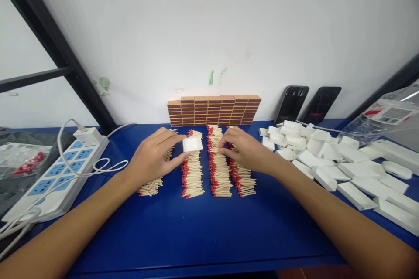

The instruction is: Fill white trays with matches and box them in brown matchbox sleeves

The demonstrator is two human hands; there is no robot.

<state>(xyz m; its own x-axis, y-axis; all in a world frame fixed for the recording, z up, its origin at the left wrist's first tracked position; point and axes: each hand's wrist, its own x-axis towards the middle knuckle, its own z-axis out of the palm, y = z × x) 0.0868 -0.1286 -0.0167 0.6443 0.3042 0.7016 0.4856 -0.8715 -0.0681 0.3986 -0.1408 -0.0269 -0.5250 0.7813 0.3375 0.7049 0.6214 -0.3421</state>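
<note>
Between thumb and fingers, my left hand (159,152) holds a small white matchbox tray (192,144) above the rows of matches. My right hand (240,147) hovers over the two right-hand rows with thumb and fingertips drawn together; whatever they pinch is too small to make out. Red-tipped wooden matches lie in long piles: one row (193,174) below the tray, another row (221,176) by my right fingertips, and a right-hand row (244,181) partly under my right hand. The leftmost pile (150,187) is mostly hidden by my left hand.
Stacked brown matchboxes (214,111) stand against the wall. Many white trays (324,157) are heaped at right, near two dark phones (291,103) and a plastic bag (389,111). A power strip (59,174) with white cables lies left on the blue table (196,235).
</note>
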